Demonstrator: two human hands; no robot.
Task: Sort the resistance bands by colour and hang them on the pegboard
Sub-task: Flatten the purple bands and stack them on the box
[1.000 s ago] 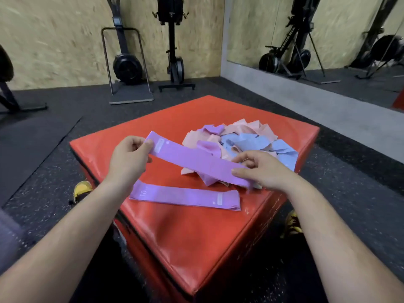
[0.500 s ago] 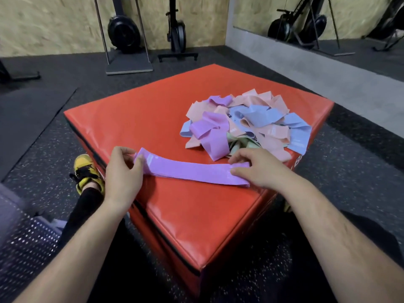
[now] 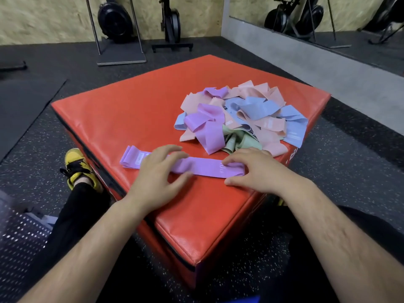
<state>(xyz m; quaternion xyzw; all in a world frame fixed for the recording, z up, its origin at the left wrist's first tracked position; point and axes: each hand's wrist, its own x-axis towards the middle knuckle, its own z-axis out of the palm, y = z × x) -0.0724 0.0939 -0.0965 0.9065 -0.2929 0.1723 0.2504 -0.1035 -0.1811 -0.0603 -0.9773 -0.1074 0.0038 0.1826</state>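
Head view, sole vantage. Red padded box stands on a speckled black floor with one corner turned toward the wearer.

Purple strip lies flat on the box top, just behind the near corner. It runs from the near-left edge toward the near-right edge. Its left end shows more than one layer; the number of bands in it cannot be told. Small pale lettering is visible near its right end but is not legible.

Left hand is palm down over the left half of the strip. Its fingers are spread and slightly arched, the fingertips rest on the purple material, and nothing is pinched.

Right hand is palm down at the strip's right end. Its fingers are loosely bent with the tips on the band, and its thumb touches the bare box top at the strip's near side.

Mixed pile sits near the right corner of the box top, just behind the right hand, and reaches the near-right edge. It holds pink bands, blue bands, purple bands and a crumpled green band, all overlapping.

Yellow shoe rests on the floor beside the box's near-left side, below a black trouser leg. Dark perforated panel shows at the lower left edge of frame; what it is cannot be told. Exercise machines stand against the far board wall.
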